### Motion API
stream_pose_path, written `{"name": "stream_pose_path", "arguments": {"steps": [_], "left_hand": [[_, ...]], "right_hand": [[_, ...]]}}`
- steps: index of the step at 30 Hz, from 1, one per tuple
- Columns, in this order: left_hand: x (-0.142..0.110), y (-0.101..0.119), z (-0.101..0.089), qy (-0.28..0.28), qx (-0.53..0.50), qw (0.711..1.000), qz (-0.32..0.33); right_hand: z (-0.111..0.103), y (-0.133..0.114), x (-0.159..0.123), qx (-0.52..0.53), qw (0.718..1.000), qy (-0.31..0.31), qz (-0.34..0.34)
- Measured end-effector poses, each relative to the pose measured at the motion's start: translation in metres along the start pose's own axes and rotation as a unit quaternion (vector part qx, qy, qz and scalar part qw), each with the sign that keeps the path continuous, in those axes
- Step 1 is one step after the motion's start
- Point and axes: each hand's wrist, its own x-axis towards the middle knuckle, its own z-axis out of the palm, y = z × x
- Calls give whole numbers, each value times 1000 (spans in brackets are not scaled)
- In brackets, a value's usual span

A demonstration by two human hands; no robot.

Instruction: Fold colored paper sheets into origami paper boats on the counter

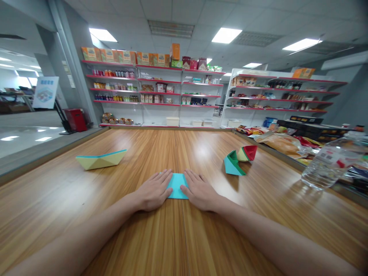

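Observation:
A light-blue sheet of paper lies flat on the wooden table in front of me, its left and right ends covered by my hands. My left hand rests flat on the left end, fingers stretched out forward. On the right end lies my right hand, also flat with its fingers extended. Both thumbs point inward over the paper. A yellow paper boat with a blue rim stands to the left. Right of my hands are a blue-and-green folded paper boat and a red-and-yellow one, close together.
A clear plastic bottle stands at the table's right side. Bagged snacks and black boxes lie beyond the right edge. Stocked shelves line the back. A red bin and a sign board are at far left.

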Motion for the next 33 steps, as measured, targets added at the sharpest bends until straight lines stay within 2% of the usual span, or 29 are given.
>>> {"name": "stream_pose_path", "arguments": {"steps": [5, 8, 10, 13, 15, 17, 20, 22, 23, 24, 26, 27, 29, 31, 33], "left_hand": [[-1, -2, 0, 4, -2, 1000, -7], [-1, 0, 1, 6, 5, 1000, -9], [-1, 0, 0, 8, 13, 1000, -13], [0, 1, 0, 2, 26, 999, -19], [1, 1, 0, -6, 33, 999, -21], [1, 2, -1, -12, 37, 999, -25], [0, 3, -2, -17, 37, 999, -30], [0, 5, -3, -16, 35, 999, -32], [0, 7, -3, -14, 34, 999, -34], [0, 10, -3, -12, 33, 999, -35], [0, 15, -2, -8, 32, 999, -32], [0, 18, -1, -10, 33, 999, -29], [1, 23, 1, -17, 38, 999, -28], [2, 25, 3, -21, 46, 998, -35], [2, 25, 4, -19, 49, 998, -39]], "right_hand": [[1, 4, 1, -32, 997, 17, 67], [-4, -1, -4, -45, 994, 63, 77], [-10, -7, -7, -38, 996, 75, 14], [-16, -14, -11, 14, 989, -11, -144], [-16, -13, -10, 39, 983, -55, -169], [-13, -6, -8, 39, 989, -54, -129], [-10, 3, -5, 17, 999, -36, -31], [-11, 4, -5, -11, 999, 6, 39], [-12, 1, -5, -25, 998, 37, 52], [-14, -3, -5, -35, 996, 68, 47], [-16, -13, -6, -31, 995, 92, -35], [-16, -18, -6, -12, 994, 72, -84], [-14, -24, -6, 31, 990, 7, -138], [-10, -24, -5, 53, 988, -33, -141], [-6, -20, -4, 58, 990, -40, -119]]}}
